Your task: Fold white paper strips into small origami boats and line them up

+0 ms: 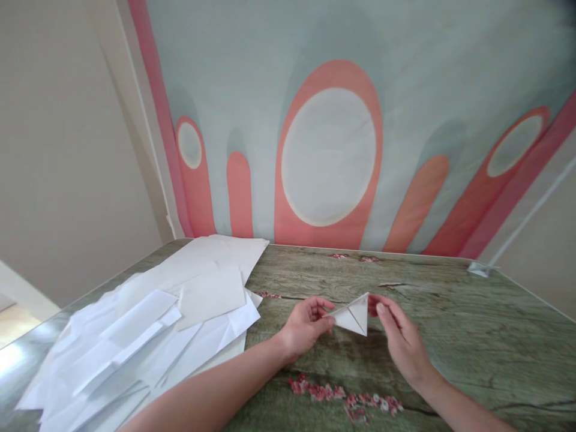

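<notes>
A small piece of white paper folded into a triangle (355,315) is held up just above the table, between my two hands. My left hand (306,327) pinches its left corner between thumb and fingers. At its upper right edge is my right hand (402,333), fingers curled behind the paper and thumb raised a little away from it. Whether the right fingers grip the paper or only touch it, I cannot tell. A crease or slit runs across the triangle's face.
A wood-patterned table (477,348) with printed pink flowers lies under my hands. Loose and folded white sheets (211,291) are heaped on its left side. A panel with coral arches (330,234) stands behind the far edge. A small clear object (479,269) sits at the far right corner.
</notes>
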`<state>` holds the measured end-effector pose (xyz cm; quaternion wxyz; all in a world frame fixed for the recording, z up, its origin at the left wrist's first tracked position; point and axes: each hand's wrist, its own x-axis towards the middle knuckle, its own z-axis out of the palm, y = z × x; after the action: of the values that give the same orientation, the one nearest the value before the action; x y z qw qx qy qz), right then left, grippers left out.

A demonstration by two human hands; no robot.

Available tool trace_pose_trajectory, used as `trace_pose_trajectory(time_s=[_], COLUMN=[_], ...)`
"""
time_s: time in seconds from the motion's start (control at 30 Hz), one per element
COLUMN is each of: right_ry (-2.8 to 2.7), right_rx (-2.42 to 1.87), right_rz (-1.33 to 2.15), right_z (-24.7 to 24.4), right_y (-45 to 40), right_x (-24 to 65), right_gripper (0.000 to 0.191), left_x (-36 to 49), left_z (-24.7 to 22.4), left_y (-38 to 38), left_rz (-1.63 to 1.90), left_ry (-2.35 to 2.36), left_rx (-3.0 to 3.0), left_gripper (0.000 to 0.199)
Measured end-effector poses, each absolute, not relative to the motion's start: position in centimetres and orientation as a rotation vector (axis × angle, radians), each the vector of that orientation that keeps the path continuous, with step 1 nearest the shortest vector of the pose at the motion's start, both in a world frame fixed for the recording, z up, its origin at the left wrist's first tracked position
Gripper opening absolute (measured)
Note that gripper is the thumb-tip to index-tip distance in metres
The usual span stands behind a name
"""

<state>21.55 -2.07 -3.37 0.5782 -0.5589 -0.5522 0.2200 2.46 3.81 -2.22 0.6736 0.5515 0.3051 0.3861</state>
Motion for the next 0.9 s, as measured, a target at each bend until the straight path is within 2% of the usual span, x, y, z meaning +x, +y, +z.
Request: trace_pose_trajectory(time_s=[0.13,0.3,0.43,0.63,0.9], right_ry=[-1.217,-1.310,-1.335,-1.337,-1.275], right_rx=[-1.333,-1.327,-1.340,-1.312,-1.282], right_rz=[0.789,0.823,0.834,0.906,0.984], right_z=[-3.2,-2.6,-2.5,-2.5,-3.0], right_y=[-1.9,-2.0,-1.9,-1.7,-1.5], right_x=[21.8,21.5,21.7,21.8,22.2], right_gripper=[0.036,0.033,0.032,0.028,0.030], left_x=[2.4,2.4,2.5,2.5,2.1], left_z=[-2.1,-2.0,-2.5,-2.5,-1.7], left_y=[3.6,3.3,3.6,4.3,4.3], left_rz=[0.830,0.794,0.893,1.033,0.993], left_ry=[0.704,0.741,0.737,0.716,0.721], left_rx=[1.291,1.398,1.398,1.264,1.222], left_gripper=[0.034,0.027,0.022,0.027,0.034])
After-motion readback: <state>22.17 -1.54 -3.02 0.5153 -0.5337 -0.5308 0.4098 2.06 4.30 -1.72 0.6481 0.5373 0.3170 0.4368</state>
